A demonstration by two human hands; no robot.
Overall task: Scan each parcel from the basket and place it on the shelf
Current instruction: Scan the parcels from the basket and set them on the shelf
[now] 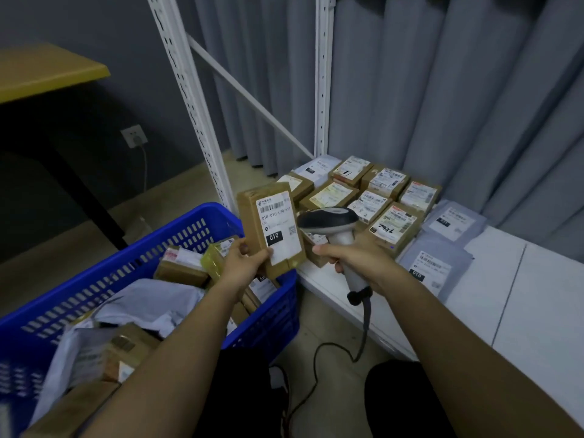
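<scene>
My left hand (245, 262) holds a brown cardboard parcel (271, 229) upright above the blue basket's (142, 257) far right corner, its white label with "010" facing me. My right hand (357, 259) grips a grey handheld scanner (335, 226) whose dark head points left at the parcel's label, a few centimetres away. The basket holds several more brown boxes and grey mailer bags (148, 306). On the low white shelf (521, 305) to the right lie several labelled boxes (393, 227) in rows and grey mailers (433, 267).
White slotted shelf uprights (196, 102) and a diagonal brace rise behind the basket. The scanner's black cable (335, 349) loops across the floor between my knees. A yellow-topped table (47, 71) stands at far left, grey curtains hang behind the shelf.
</scene>
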